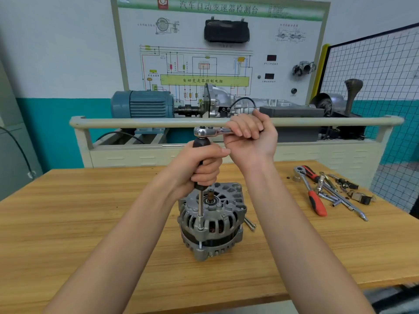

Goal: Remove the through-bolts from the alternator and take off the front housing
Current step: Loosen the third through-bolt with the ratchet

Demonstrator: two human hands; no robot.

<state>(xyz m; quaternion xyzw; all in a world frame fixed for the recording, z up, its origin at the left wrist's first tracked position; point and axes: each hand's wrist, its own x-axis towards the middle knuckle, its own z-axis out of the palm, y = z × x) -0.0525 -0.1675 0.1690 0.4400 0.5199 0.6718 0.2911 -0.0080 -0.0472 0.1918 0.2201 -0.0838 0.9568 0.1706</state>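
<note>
- The alternator stands on end on the table, directly below both hands, shaft stub pointing up.
- The left hand is curled round the black handle of an upright driver, just above the alternator's top.
- The driver's steel shank runs straight down from under that hand along the alternator's front face to a bolt at its near edge; part of the bolt's shaft shows in the gap between the two housing halves.
- The right hand sits higher and just to the right of the left one, fingers wrapped tight round the handle of a ratchet that lies level; the ratchet's head sits on top of the black handle.
- A loose bolt lies on the table touching or just beside the alternator's right side, below the right forearm.
- Well to the right of the hands lie a red-handled ratchet, extension bars and small dark parts.
- Beyond the hands stands a test bench with a pale rail, a blue motor and a gearbox.
- Behind it hangs a wiring-diagram board; a wire-mesh panel stands to the far right, against a white-and-teal wall.
</note>
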